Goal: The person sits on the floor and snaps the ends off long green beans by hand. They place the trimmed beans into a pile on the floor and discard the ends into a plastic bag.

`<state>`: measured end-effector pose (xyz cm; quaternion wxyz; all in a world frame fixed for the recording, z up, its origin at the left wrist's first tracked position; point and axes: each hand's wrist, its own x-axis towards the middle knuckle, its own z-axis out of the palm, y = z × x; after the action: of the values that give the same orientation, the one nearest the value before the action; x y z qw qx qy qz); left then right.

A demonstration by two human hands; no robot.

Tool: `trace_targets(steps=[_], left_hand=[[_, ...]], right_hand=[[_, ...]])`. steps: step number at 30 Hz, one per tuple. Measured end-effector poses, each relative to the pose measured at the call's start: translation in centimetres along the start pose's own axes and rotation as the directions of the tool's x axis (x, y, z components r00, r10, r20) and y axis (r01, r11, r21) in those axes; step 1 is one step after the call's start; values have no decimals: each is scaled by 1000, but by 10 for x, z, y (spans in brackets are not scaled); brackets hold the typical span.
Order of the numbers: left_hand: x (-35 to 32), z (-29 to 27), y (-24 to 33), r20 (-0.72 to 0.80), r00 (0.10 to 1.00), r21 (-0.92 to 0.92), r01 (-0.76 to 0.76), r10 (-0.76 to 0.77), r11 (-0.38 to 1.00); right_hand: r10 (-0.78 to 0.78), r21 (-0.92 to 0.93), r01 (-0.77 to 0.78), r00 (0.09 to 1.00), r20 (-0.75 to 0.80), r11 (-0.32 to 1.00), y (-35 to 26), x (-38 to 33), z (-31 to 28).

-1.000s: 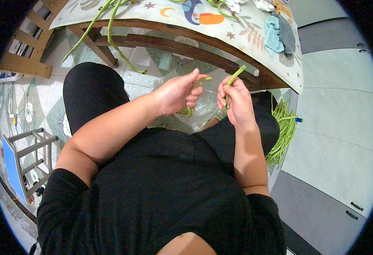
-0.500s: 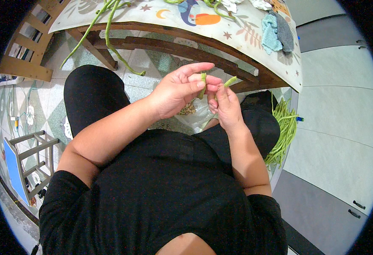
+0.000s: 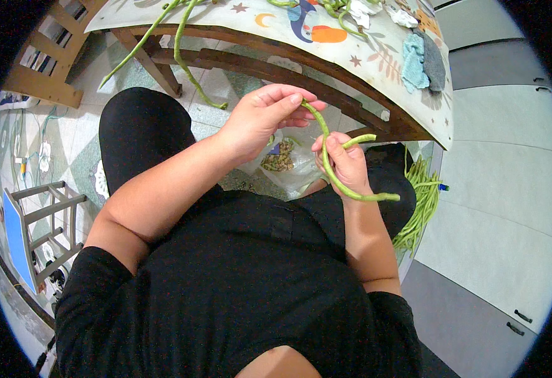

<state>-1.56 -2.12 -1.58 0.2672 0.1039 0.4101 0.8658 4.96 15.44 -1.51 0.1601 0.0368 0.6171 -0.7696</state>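
Note:
A long green bean (image 3: 328,165) curves down from my left hand, runs along my right hand's fingers and ends beside the right wrist. My left hand (image 3: 260,123) pinches its upper tip between thumb and fingers. My right hand (image 3: 345,162) is closed around green bean, and a short green bean end (image 3: 360,139) sticks out past its thumb. Whether that end belongs to the same bean is hidden in the fist. Beneath the hands, a clear plastic bag (image 3: 298,170) on the floor holds small brownish-green pieces (image 3: 278,159).
Ahead stands a table (image 3: 225,22) with a patterned cover, more long beans (image 3: 184,53) hanging off its edge, and cloths (image 3: 416,63). A heap of long beans (image 3: 421,205) lies right of my knee, by pale cabinets (image 3: 502,170). At left sits a blue-topped stool (image 3: 21,230).
Both hands have moved apart, the right one lower. The curved long bean now shows between them, where short bean ends stood upright before. The view has shifted slightly.

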Motion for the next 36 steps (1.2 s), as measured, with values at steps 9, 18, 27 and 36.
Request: trace_targets(steps=[9,18,27,36], left_hand=[[-1,1,-2,32,999,183,-49,44,982],[-4,1,6,152,985,285,39,-86,958],[-2,-6,11,415,852,249,231,-319,941],[-10,1,-2,476,764,260,350,-435,900]], right_hand=[[-132,-149,121,989,-62,981,-2,-4,3],[-23,-113,37,992,123,993,-12,-10,-9],[77,204,-157,932,353,966,-16,-9,-9],[156,334,-255,942,296,907,-17,5,-26]])
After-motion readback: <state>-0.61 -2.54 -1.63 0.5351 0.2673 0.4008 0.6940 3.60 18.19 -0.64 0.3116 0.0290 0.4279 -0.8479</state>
